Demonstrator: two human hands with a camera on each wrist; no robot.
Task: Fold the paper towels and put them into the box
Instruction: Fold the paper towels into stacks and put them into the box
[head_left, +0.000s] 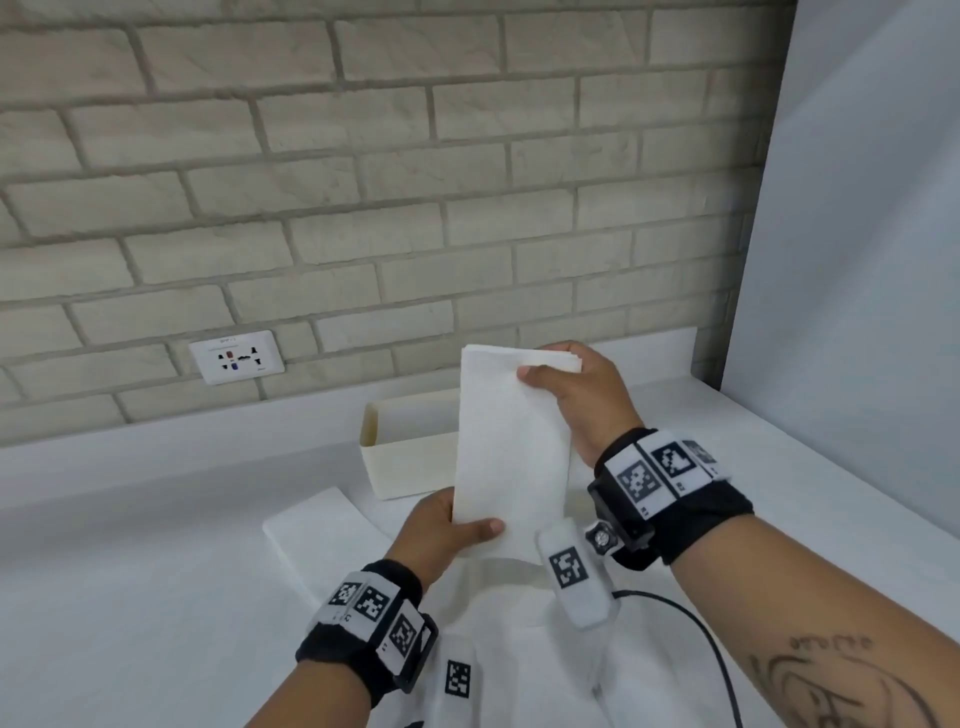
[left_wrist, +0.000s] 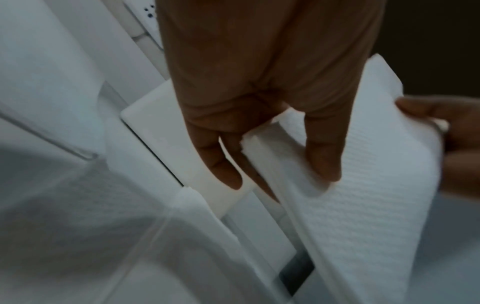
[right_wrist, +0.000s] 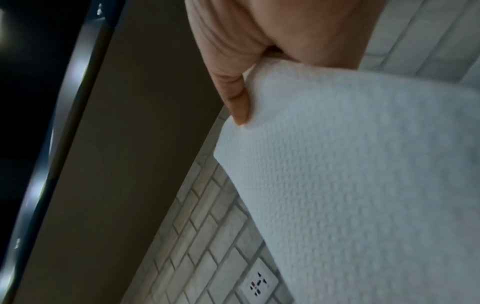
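Left edge of the white countertop (head_left: 156, 545): a flat white folded paper-towel pad (head_left: 322, 535) lies near the left wrist, untouched, apparently not yet boxed.

Left hand (head_left: 441, 535) pinches the near short end of the white embossed folded paper-towel stack (head_left: 511, 441), thumb on top and fingers (left_wrist: 324, 156) curled under. The stack is held off the counter, tilted, long axis pointing away from the person.

Behind the stack sits the cream rectangular open-top box (head_left: 410, 462), partly hidden by it. Whether anything is inside, can't tell.

Right hand (head_left: 582, 400) grips the far end, thumb across the top face and fingers wrapped behind; layered edges show at that corner.

Step, as I read it: last squaring-up, then drop into the box.
- Keep both pinches near the ends so the layers don't fan out.
- Align the stack's long axis with the box's long side before lowering.
- Lead with one end and slide it along the inner wall.
- Release only once the stack is seated, otherwise the fold may spring open.
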